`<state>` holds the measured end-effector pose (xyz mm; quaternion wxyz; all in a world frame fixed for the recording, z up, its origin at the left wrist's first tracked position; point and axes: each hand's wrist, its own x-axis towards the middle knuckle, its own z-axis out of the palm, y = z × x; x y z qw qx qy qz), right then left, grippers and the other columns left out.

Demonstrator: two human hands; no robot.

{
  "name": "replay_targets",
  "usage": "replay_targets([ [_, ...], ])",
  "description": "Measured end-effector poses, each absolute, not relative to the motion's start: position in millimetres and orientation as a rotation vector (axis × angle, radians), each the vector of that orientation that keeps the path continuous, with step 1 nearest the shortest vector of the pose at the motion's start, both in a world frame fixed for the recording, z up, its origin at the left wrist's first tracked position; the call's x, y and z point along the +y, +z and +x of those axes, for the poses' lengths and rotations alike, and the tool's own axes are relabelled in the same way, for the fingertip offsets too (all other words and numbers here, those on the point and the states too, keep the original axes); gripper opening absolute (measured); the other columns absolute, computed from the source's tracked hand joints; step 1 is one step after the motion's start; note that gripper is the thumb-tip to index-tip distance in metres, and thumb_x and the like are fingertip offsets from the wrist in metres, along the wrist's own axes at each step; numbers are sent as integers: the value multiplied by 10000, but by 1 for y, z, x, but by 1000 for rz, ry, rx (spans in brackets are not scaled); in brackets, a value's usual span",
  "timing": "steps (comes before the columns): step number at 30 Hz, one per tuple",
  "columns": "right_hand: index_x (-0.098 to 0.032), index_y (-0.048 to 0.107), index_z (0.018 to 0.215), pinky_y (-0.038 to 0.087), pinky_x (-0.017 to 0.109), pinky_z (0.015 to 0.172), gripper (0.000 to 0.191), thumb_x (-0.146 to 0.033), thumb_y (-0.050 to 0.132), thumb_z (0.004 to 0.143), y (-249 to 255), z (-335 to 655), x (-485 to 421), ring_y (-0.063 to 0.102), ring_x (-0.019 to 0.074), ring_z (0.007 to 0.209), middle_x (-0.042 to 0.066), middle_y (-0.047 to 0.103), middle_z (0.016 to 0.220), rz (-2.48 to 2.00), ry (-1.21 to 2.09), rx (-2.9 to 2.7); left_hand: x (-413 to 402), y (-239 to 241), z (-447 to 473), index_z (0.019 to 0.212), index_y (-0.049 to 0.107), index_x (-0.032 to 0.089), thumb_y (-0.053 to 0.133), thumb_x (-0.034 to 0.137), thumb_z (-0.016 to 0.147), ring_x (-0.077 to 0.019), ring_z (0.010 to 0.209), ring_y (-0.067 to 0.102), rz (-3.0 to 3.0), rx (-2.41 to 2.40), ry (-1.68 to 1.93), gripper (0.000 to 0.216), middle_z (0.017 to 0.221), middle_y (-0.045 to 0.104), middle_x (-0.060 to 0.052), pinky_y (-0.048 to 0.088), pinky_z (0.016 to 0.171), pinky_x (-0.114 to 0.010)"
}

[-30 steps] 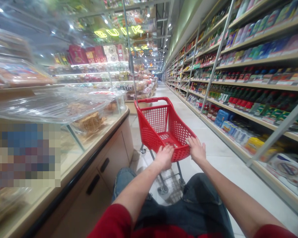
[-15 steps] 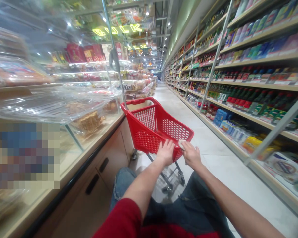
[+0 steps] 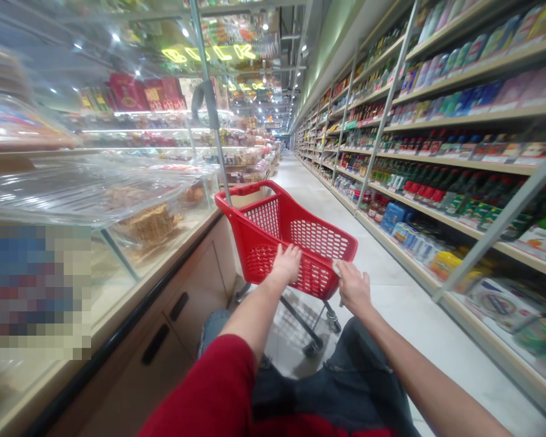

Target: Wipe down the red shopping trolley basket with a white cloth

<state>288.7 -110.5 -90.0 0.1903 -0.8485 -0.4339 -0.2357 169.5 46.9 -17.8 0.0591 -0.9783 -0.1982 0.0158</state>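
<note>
A red plastic shopping cart [image 3: 318,267] on a grey wheeled frame stands in front of my knees, its basket walls full of holes. My left hand [image 3: 286,265] is on the near top rim of the basket, fingers curled over the edge. At the basket's near right corner, my right hand [image 3: 355,285] is closed around a small white cloth [image 3: 336,267], pressed to the rim. Most of the cloth is hidden by the fingers, so I cannot tell if it is cloth or tissue.
Along the left runs a counter with wooden cabinet doors [image 3: 200,285] and clear-lidded bins [image 3: 155,224]. A metal pole [image 3: 212,115] rises behind the cart's handle. Tall shelves of cans and bottles [image 3: 437,145] line the right. The tiled aisle [image 3: 291,164] stretches ahead.
My left hand has slid left along the rim, away from my right hand. The cart has turned slightly, showing more of its near side. My right hand stays by the corner.
</note>
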Motion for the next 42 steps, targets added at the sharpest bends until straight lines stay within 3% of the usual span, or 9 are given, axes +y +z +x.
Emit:
replay_targets([
  [4,-156,449,1253,296,419,934,450,-118,338,818,-93,280,-99,385,229,1190,108,472,1292,-2354,-741,-1191,39,-23,173,1364,209,117,514,210,684,-262,1336,137,-2984,-595,34,752,1459,183,-126,55,1059,-548],
  [11,-216,484,1206,252,494,953,407,-138,325,839,-95,306,-125,440,223,1111,90,542,1197,-2429,-712,-1253,37,-9,169,1348,247,144,533,298,675,-237,1310,210,-2987,-498,-5,748,1425,281,-109,38,1072,-520],
  [16,-250,477,1205,275,509,936,413,-141,303,847,-92,335,-145,413,210,1150,57,513,1238,-2557,-654,-1179,79,14,151,1354,229,162,540,248,683,-285,1330,144,-2901,-784,27,745,1451,207,-128,49,1037,-587],
  [24,-172,451,1244,336,475,893,433,-155,296,840,-88,336,-121,348,254,1212,105,457,1302,-2520,-677,-867,64,8,154,1364,227,149,522,259,671,-285,1337,113,-2893,-669,-38,762,1460,192,-106,48,1050,-566],
  [31,-178,426,1279,273,474,962,477,-124,274,830,-81,300,-81,286,235,1265,77,400,1359,-2481,-735,-1056,79,18,123,1382,192,144,464,217,695,-280,1347,56,-2754,-843,-122,742,1470,142,-105,29,1047,-575],
  [36,-120,446,1251,287,492,936,452,-177,249,847,-85,294,-82,300,266,1251,131,410,1338,-2444,-792,-958,70,19,106,1378,211,119,428,238,720,-270,1344,91,-2765,-813,-90,703,1468,152,-104,50,1055,-565],
  [42,-165,354,1324,309,534,856,512,-222,228,831,-94,299,-70,334,316,1217,176,438,1293,-2255,-827,-1073,65,15,97,1379,203,94,424,291,727,-275,1345,62,-2754,-823,-93,715,1473,139,-92,88,1067,-537],
])
